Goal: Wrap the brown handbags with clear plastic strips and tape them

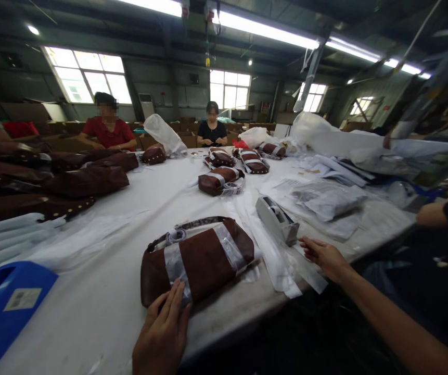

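Observation:
A brown handbag (204,263) lies on the white-covered table in front of me, with translucent plastic bands around it and its strap at the far side. My left hand (163,328) rests on its near left edge, fingers stretched out over one plastic band (175,263). To the right stands a grey tape dispenser (276,219). Just beside its near end is my right hand (327,258), thumb and fingertips drawn together; whatever they may pinch is too small to make out. White wrapping sheets (274,260) lie between the bag and the dispenser.
Further wrapped handbags (219,179) sit mid-table. Brown bags (87,179) are piled at left, above rolled white sheets (9,232) and a blue dispenser (16,312). Plastic bags (325,198) lie at right. Co-workers (212,130) are across the table; another person's arm (438,211) is at right.

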`<action>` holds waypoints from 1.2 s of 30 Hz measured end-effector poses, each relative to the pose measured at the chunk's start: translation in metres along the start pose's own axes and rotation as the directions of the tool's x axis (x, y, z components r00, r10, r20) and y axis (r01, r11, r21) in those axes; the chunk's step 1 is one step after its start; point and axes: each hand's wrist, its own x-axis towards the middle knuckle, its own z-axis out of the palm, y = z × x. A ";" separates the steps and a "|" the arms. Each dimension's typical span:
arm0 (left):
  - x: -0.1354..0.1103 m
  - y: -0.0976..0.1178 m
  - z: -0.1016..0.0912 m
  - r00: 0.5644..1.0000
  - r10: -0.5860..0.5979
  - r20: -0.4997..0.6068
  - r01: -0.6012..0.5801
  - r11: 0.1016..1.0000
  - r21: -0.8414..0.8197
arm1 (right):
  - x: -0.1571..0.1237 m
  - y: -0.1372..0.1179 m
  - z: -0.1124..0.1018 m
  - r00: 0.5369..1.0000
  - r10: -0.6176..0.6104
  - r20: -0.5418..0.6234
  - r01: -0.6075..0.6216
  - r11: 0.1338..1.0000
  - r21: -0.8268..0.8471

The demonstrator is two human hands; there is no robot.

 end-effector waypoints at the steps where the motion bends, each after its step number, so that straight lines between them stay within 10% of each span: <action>1: 0.000 0.000 -0.001 1.000 0.006 0.002 -0.006 1.000 -0.001 | 0.002 0.004 0.001 0.999 -0.037 -0.010 0.037 0.996 -0.078; 10: 0.000 0.000 -0.003 1.000 0.002 0.019 -0.001 1.000 -0.017 | 0.016 -0.013 -0.036 0.940 -0.328 0.091 0.314 0.733 -0.603; 14: -0.001 0.002 -0.004 0.996 -0.078 0.042 0.079 0.997 -0.025 | -0.004 -0.057 -0.041 0.621 -0.505 0.600 0.757 0.188 -0.625; 16: -0.001 0.004 -0.006 0.991 -0.123 0.053 0.124 0.992 -0.021 | -0.016 -0.081 -0.027 0.442 -0.503 0.742 0.874 0.055 -0.483; 20: 0.002 0.008 -0.009 0.965 -0.249 0.084 0.250 0.968 -0.006 | -0.039 -0.118 0.034 0.219 -0.483 0.848 0.974 0.059 -0.217; 26: 0.005 0.013 -0.010 0.931 -0.350 0.099 0.359 0.929 -0.091 | -0.082 -0.140 0.144 -0.099 -0.479 0.872 0.912 0.308 0.272; 28: 0.005 0.014 -0.010 0.930 -0.354 0.099 0.365 0.923 -0.125 | -0.100 -0.143 0.171 -0.068 -0.500 0.863 0.749 0.546 0.375; 31: 0.005 0.015 -0.010 0.928 -0.362 0.093 0.373 0.914 -0.157 | -0.128 -0.147 0.206 0.197 -0.468 0.861 0.177 0.881 0.439; 33: 0.005 0.015 -0.010 0.927 -0.367 0.080 0.375 0.911 -0.170 | -0.147 -0.148 0.225 0.334 -0.398 0.854 -0.226 0.846 0.483; 36: 0.005 0.015 -0.009 0.922 -0.382 0.071 0.388 0.906 -0.169 | -0.170 -0.149 0.243 0.354 -0.365 0.861 -0.482 0.718 0.503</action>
